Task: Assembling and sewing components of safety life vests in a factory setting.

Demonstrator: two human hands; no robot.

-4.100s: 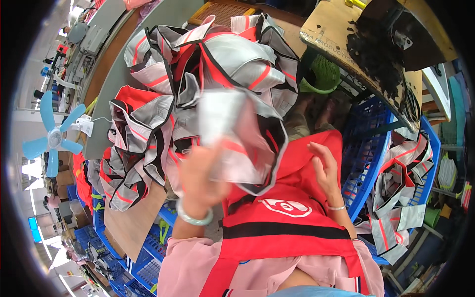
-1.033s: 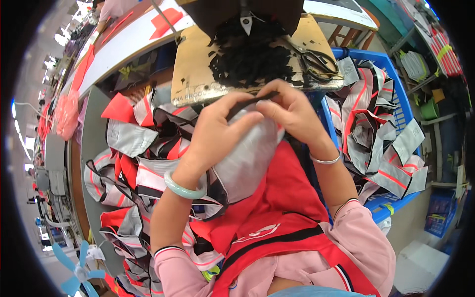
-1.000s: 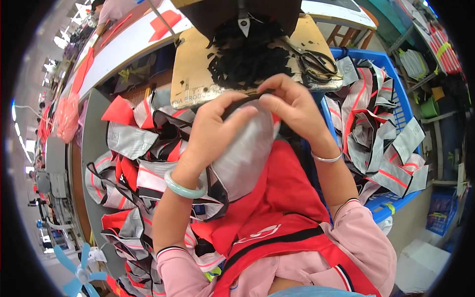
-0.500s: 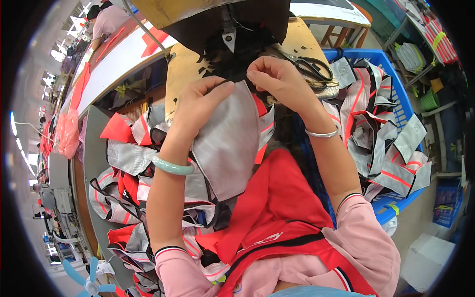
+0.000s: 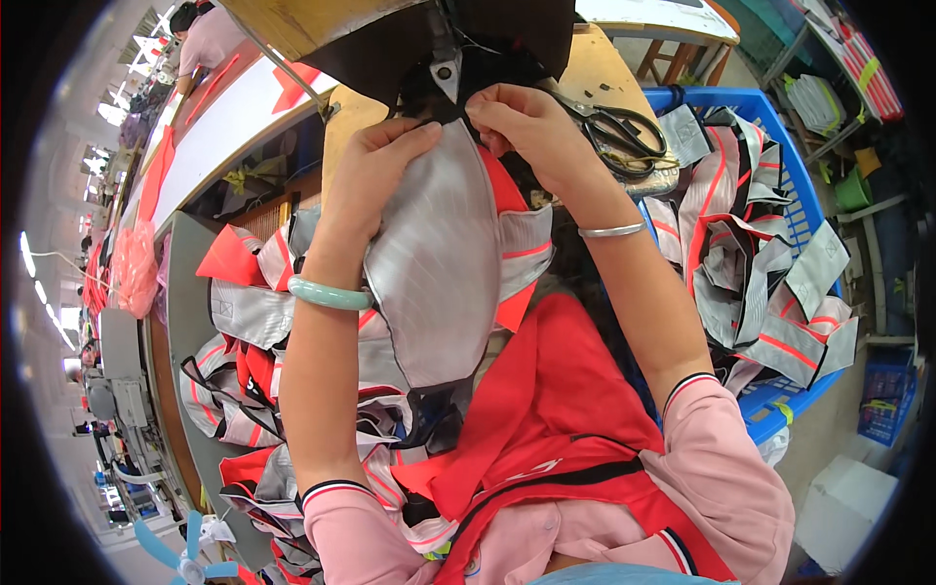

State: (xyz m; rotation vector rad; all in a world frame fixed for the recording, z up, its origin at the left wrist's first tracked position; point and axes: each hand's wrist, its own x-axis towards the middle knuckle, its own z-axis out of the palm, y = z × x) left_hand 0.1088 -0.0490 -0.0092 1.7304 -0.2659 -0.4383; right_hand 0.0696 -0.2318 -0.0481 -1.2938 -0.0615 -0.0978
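Observation:
A grey and red fabric piece [image 5: 439,263] hangs from the front of a sewing machine [image 5: 458,49] down toward my lap. My left hand [image 5: 375,171] presses on its upper left edge, fingertips at the machine's foot. My right hand [image 5: 522,122] pinches the top edge of the same piece just under the needle area. A pale green bangle sits on my left wrist and a silver one on my right.
Black scissors [image 5: 619,132] lie on the wooden table [image 5: 585,68] to the right. A blue crate [image 5: 780,146] on the right holds several grey and red pieces. A heap of similar pieces [image 5: 253,351] lies on the left. A fan [image 5: 180,551] stands lower left.
Both hands have lifted the fabric piece up from my lap to the machine's needle area. The head has leaned closer to the machine.

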